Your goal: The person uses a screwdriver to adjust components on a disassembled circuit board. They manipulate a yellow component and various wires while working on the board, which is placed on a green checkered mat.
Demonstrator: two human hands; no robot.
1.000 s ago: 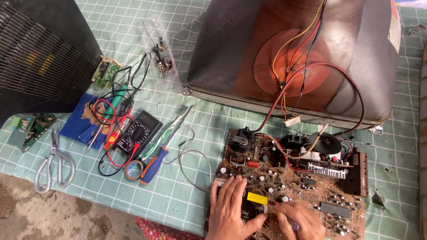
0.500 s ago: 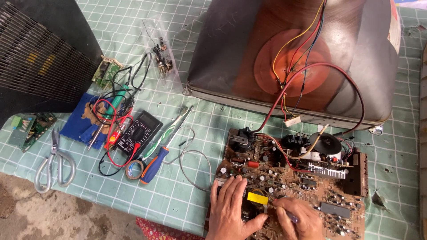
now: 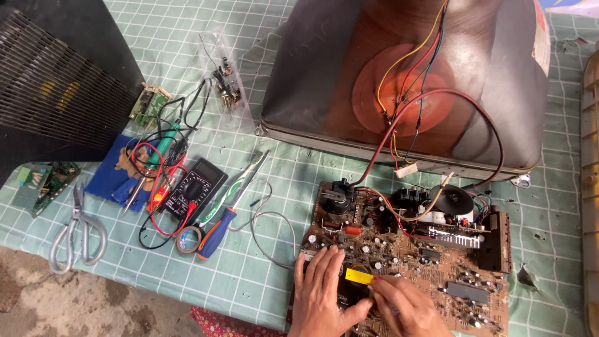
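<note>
we find the board (image 3: 412, 249) lying flat on the checked cloth (image 3: 187, 274) at the 5 o'clock part of the view, component side up, just below the tube (image 3: 405, 81) that stands at 1 o'clock. wires (image 3: 437, 106) run from the tube neck down to the board, so the two are tethered.

handling, as we judge it: the board is stiff but brittle, light for its spread, and uneven in weight, since the transformer (image 3: 450, 200) and the finned heat sink (image 3: 455, 237) load its 1 o'clock side. its parts stand on thin legs and would bend or snap under pressure. we would take hold of it by the bare edges only, at 9 and 3 o'clock, never by the parts, and not lift far while the wires are attached.

left hand (image 3: 324, 293): fingers spread and laid flat on the board's 8 o'clock corner, pressing it down rather than closing round anything. it grasps nothing.

right hand (image 3: 405, 309): fingers drawn together in a pinch just right of the yellow part (image 3: 359, 275), fingertips at the board surface. a small reddish tip shows at the pinch, but we cannot tell whether it is a tool, a part or a nail, so what it holds is unconfirmed.

about the hands: a screwdriver (image 3: 218, 228) and a meter (image 3: 194, 187) lie at 10 o'clock, well apart; scissors (image 3: 78, 231) lie further off at 9 o'clock.
</note>
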